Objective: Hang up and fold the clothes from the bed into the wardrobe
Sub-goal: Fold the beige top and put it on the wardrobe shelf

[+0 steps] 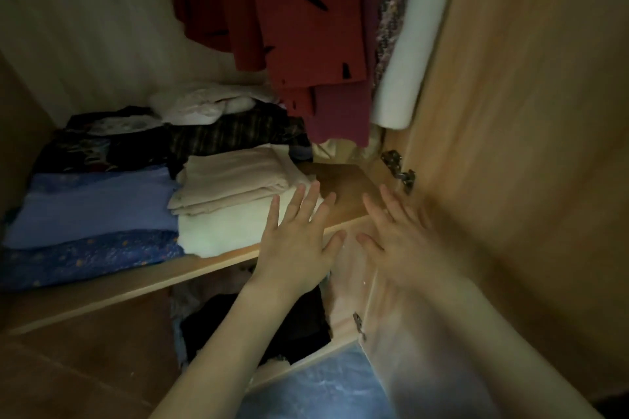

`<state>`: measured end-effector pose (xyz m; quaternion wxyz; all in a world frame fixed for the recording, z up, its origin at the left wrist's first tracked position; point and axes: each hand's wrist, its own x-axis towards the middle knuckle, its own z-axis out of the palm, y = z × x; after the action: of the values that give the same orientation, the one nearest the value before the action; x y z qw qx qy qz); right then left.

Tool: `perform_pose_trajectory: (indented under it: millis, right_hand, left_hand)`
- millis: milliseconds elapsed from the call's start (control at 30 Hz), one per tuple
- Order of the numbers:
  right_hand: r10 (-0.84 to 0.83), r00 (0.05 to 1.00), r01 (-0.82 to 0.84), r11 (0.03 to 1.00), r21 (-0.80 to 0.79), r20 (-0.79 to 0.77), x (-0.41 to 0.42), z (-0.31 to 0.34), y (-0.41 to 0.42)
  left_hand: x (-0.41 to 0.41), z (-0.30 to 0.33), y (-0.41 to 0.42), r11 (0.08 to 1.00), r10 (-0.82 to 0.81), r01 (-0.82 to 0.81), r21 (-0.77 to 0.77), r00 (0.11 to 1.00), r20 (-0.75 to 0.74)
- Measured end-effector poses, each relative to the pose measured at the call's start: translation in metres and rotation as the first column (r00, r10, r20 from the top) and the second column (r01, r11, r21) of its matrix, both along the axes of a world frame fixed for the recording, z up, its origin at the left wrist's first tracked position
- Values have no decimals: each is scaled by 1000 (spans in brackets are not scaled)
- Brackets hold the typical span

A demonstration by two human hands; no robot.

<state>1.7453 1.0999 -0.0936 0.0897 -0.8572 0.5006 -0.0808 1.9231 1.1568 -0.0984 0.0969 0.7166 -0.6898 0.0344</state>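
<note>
Both hands, left hand [299,238] and right hand [391,231], hover flat-fingered and empty at the shelf [143,277] front edge; square the cream stack [235,201] gently.

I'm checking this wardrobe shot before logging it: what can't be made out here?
- Head view: the red hanging garment with black marks is cut off by the top edge; its hanger and rail are unseen.
- The dark clothes on the lower shelf are partly covered by the left hand and forearm.
- The right hand is motion-blurred, so any contact with the wooden shelf is unclear.
- The dark patterned folded clothes at the back are too dim to identify.
</note>
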Motion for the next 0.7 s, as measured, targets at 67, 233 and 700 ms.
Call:
perform_pose_trajectory:
  millis: [67, 233, 700]
  right_hand:
    - [-62, 998, 62, 997, -40, 6, -9, 2, 12]
    - [-197, 980, 196, 979, -62, -13, -29, -3, 57]
    - [-639, 770, 637, 768, -66, 3, -99, -38, 201]
  left_hand:
    - [-4, 4, 1, 998, -67, 67, 8, 998, -4]
    - [-19, 5, 11, 964, -265, 265, -11, 963, -37]
    - [-108, -31, 68, 725, -686, 687, 50, 726, -42]
